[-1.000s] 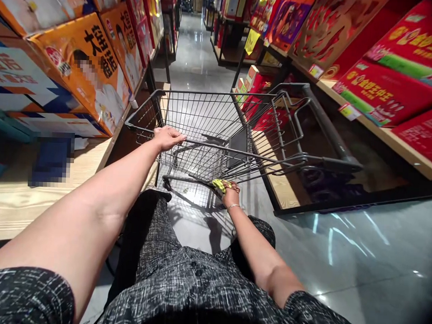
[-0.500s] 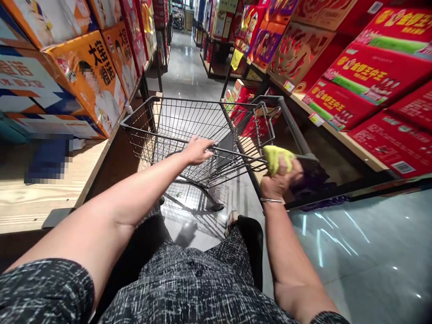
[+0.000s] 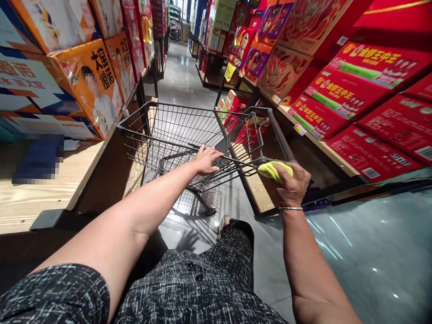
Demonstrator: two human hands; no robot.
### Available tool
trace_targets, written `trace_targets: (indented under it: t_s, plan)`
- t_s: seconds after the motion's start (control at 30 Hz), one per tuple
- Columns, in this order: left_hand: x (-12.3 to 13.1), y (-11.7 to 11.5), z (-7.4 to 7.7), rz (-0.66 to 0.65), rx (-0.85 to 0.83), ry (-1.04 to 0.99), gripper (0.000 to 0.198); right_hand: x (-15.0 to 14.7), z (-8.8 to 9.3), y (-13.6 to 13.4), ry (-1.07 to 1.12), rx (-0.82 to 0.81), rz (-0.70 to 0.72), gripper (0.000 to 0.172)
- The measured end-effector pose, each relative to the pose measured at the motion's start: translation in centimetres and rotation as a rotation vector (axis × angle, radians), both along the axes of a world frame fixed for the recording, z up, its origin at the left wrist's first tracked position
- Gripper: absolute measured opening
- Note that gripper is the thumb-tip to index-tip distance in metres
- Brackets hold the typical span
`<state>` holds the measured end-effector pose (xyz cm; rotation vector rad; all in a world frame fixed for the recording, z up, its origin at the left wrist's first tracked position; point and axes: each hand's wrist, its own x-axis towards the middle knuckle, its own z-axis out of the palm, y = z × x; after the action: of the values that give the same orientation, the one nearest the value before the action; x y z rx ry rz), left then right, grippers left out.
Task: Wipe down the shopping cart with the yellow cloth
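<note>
A grey wire shopping cart (image 3: 183, 128) stands sideways in front of me, its handle bar toward the right. My left hand (image 3: 207, 160) lies over the cart's near top rail with its fingers spread. At the handle end, my right hand (image 3: 295, 183) is closed on a yellow-green cloth (image 3: 275, 170), which rests against the cart's corner beside the handle. A bracelet circles the right wrist. The palm side of both hands is hidden, so I cannot tell how firmly the left one touches the rail.
On the left, a wooden shelf (image 3: 52, 194) bears orange and white boxes (image 3: 94, 82). Stacked red boxes (image 3: 331, 102) fill the right shelf. A grey tiled aisle (image 3: 182, 71) runs away beyond the cart, and more shiny floor (image 3: 372, 248) lies at the right.
My left hand has slid right along the rail, with its fingers more spread. My right hand and the cloth have shifted slightly right and down at the handle corner. The view has turned a little.
</note>
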<state>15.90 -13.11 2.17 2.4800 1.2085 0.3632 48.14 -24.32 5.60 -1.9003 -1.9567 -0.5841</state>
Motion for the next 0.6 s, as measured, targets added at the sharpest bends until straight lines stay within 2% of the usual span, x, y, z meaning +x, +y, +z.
trace_targets:
  t_s: [0.07, 0.1, 0.13, 0.17, 0.3, 0.37, 0.47, 0.6]
  plan:
    - [0.1, 0.0, 0.0, -0.007, -0.011, -0.018, 0.062, 0.7, 1.5, -0.8, 0.098, 0.246, -0.163, 0.045]
    - [0.1, 0.0, -0.1, -0.005, -0.015, -0.026, 0.061, 0.8, 2.2, -1.0, 0.130, 0.332, -0.216, 0.046]
    - [0.1, 0.0, -0.2, 0.000, -0.017, -0.031, 0.060, 0.7, 2.9, -1.0, 0.137, 0.347, -0.238, 0.048]
    - [0.1, 0.0, -0.2, 0.007, -0.018, -0.035, 0.060, 0.4, 3.5, -1.0, 0.125, 0.302, -0.237, 0.050]
    - [-0.1, -0.1, -0.7, 0.032, -0.012, -0.048, 0.056, -2.0, 5.8, 0.0, -0.036, -0.105, -0.151, 0.057]
    - [-0.2, -0.1, -0.9, 0.047, -0.004, -0.057, 0.053, -3.7, 6.8, 0.9, -0.117, -0.233, -0.083, 0.059]
    - [-0.5, -0.1, -1.0, 0.081, 0.002, -0.083, 0.042, -5.5, 8.3, 2.5, -0.168, -0.400, 0.112, 0.063]
    - [-1.2, -0.2, -1.0, 0.097, -0.017, -0.138, 0.028, -6.3, 10.5, 4.7, -0.079, -0.686, 0.390, 0.062]
